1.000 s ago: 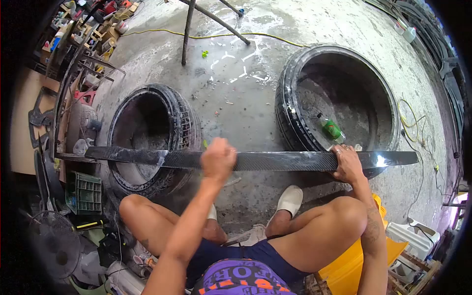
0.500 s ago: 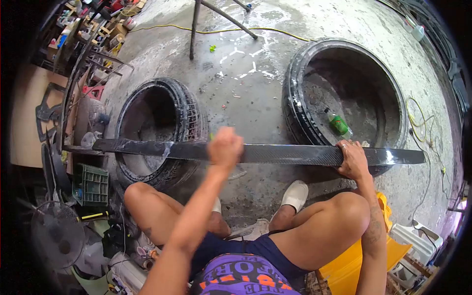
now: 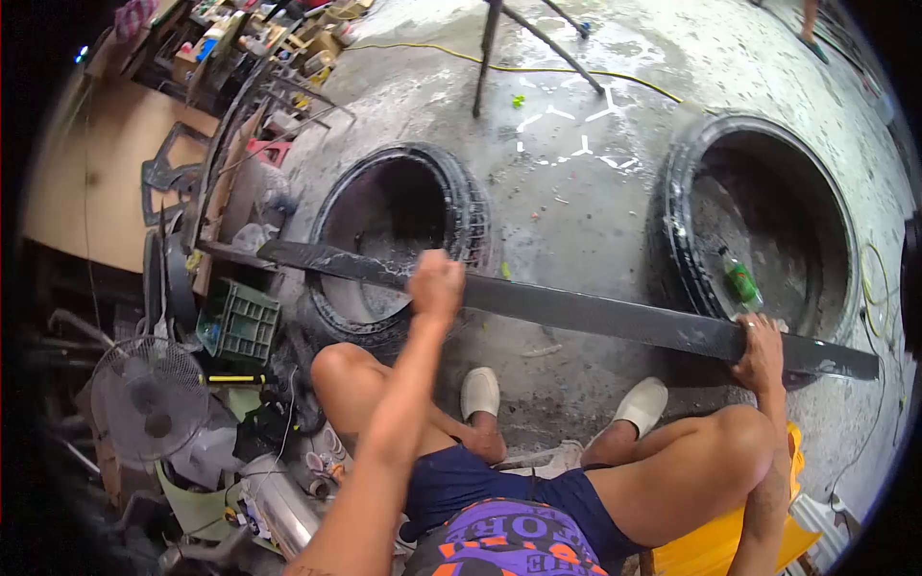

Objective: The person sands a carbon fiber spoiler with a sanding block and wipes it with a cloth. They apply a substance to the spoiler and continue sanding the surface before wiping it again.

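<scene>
A long, dark carbon-fibre-patterned strip (image 3: 595,317) lies across two tyres in front of my knees. Its surface looks wet and shiny toward the left part. My left hand (image 3: 437,286) is a closed fist on the strip, left of its middle; whatever the fingers may hold is hidden. Near the other end, my right hand (image 3: 761,350) grips the strip, fingers over its far edge. The left tyre (image 3: 471,216) and the right tyre (image 3: 677,230) lie on their sides beneath it.
A green-labelled bottle (image 3: 740,280) lies inside the right tyre. To my left are a fan (image 3: 149,398), a green crate (image 3: 240,322) and a brown board (image 3: 77,182). A yellow cable (image 3: 538,69) crosses the wet floor behind a metal stand (image 3: 488,58). Yellow plastic (image 3: 783,542) sits by my right leg.
My view has swung left, so the scene sits farther right. My left fist has slid along the strip toward its left end. The right hand keeps its hold.
</scene>
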The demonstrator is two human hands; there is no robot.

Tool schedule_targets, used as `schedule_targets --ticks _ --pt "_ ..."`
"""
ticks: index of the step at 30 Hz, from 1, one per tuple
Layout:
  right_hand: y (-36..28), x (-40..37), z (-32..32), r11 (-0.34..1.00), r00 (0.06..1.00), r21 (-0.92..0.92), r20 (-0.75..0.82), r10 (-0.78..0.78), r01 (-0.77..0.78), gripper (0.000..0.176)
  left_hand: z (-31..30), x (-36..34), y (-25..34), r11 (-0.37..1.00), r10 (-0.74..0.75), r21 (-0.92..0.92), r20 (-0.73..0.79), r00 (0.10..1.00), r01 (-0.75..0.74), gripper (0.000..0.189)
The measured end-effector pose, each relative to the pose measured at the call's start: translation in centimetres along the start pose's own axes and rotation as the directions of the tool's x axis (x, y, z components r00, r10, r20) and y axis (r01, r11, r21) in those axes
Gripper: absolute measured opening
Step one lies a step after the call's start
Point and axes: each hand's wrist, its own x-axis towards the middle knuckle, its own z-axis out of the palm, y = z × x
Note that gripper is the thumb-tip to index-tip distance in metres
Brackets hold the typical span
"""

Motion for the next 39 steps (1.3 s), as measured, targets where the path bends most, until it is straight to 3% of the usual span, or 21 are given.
schedule_targets --ticks 1,2,4,5,8,10,11,14,15,16,17,19,22,25,27,30,31,33,34,36,39 --pt "0.1 0.0 0.1 1.000 1.000 0.002 -0.001 0.021 -0.021 0.061 1.4 -0.9 2.9 0.996 0.001 -0.088 0.089 0.996 0.006 0.012" --pt "0.1 0.1 0.1 0.999 0.999 0.014 0.020 0.042 -0.042 0.062 3.2 -2.1 7.7 0.972 0.232 0.023 0.045 0.972 -0.233 0.014" --pt "0.2 0.0 0.0 1.000 1.000 -0.005 -0.002 0.003 -0.003 0.063 5.9 -5.3 18.4 0.910 0.362 -0.215 -0.004 0.932 -0.355 0.017" --pt "0.8 0.1 0.1 1.000 1.000 0.010 0.002 -0.026 0.026 0.064 5.3 -6.2 22.0 0.781 0.421 -0.469 -0.092 0.902 -0.413 0.018" --pt "1.4 -0.1 1.2 1.000 1.000 0.019 -0.026 -0.011 0.011 0.061 3.1 -4.9 16.6 0.839 0.379 -0.416 -0.016 0.925 -0.351 0.017" --pt "1.3 0.0 1.1 1.000 1.000 0.009 -0.015 -0.004 0.004 0.060 3.7 -2.4 4.8 0.947 0.266 -0.179 -0.021 0.964 -0.265 0.016" --pt "1.3 -0.1 1.2 1.000 1.000 -0.008 -0.003 0.004 -0.004 0.058 0.3 -0.8 1.1 0.959 0.009 -0.285 0.068 0.998 0.011 0.017" --pt "1.5 -0.5 1.8 1.000 1.000 -0.017 -0.021 0.017 -0.017 0.060 -0.9 2.0 -8.1 0.997 -0.075 -0.024 -0.048 0.996 0.074 0.022" --pt "1.7 -0.3 1.9 0.999 0.999 -0.002 -0.007 0.037 -0.037 0.061 -0.3 2.0 -8.8 0.997 -0.071 -0.008 -0.054 0.996 0.071 0.023" --pt "2.1 -0.3 2.0 0.998 0.998 -0.028 0.032 0.050 -0.049 0.063 0.1 1.0 -5.1 0.964 -0.193 -0.171 0.072 0.979 0.202 0.021" --pt "2.1 0.1 2.0 0.999 0.999 -0.027 0.026 0.048 -0.047 0.063 0.8 -0.8 -0.3 0.959 0.000 -0.283 0.004 1.000 0.001 0.018" --pt "2.4 -0.4 2.0 0.996 0.996 -0.042 0.042 0.082 -0.080 0.064 3.5 -4.2 8.9 0.937 0.283 -0.226 0.041 0.958 -0.267 0.016" --pt "4.1 -0.1 2.3 0.997 0.987 -0.012 0.137 0.083 -0.082 0.064 1.2 -3.6 8.3 0.876 0.295 -0.409 0.034 0.955 -0.256 0.015" --pt "3.8 0.0 2.1 0.990 0.961 0.000 0.240 0.140 -0.144 0.063 0.2 -0.5 -5.3 0.952 0.089 -0.293 -0.009 0.996 -0.088 0.017" --pt "4.9 -0.6 3.0 0.996 0.986 -0.033 0.142 0.092 -0.088 0.063 -1.7 1.8 -13.1 0.987 -0.150 -0.055 -0.016 0.989 0.149 0.017" --pt "5.3 -0.7 3.0 0.996 0.981 -0.025 0.171 0.094 -0.091 0.062 -1.0 1.7 -11.1 0.969 -0.247 -0.023 0.001 0.969 0.247 0.018" --pt "5.5 -0.6 3.3 0.996 0.981 -0.026 0.171 0.091 -0.088 0.062 -0.9 0.5 -6.5 0.963 -0.156 -0.227 -0.032 0.987 0.145 0.017" --pt "7.6 -1.8 4.6 0.998 0.999 -0.036 0.021 -0.051 0.051 0.061 2.5 -3.2 2.3 0.962 0.202 -0.191 0.022 0.979 -0.194 0.018" --pt "6.9 -1.3 4.3 0.998 0.999 -0.035 0.020 -0.050 0.051 0.061 1.4 -3.3 3.2 0.962 0.203 -0.189 0.022 0.979 -0.195 0.018" --pt "7.6 -0.8 3.5 0.995 0.965 -0.006 0.242 0.096 -0.098 0.065 -0.2 -3.5 5.0 0.880 0.228 -0.434 0.034 0.973 -0.191 0.017" --pt "8.0 -1.2 3.9 0.997 0.976 0.010 0.207 0.073 -0.077 0.072 -0.9 -0.7 -6.8 0.962 0.058 -0.262 -0.079 0.995 -0.077 0.018"
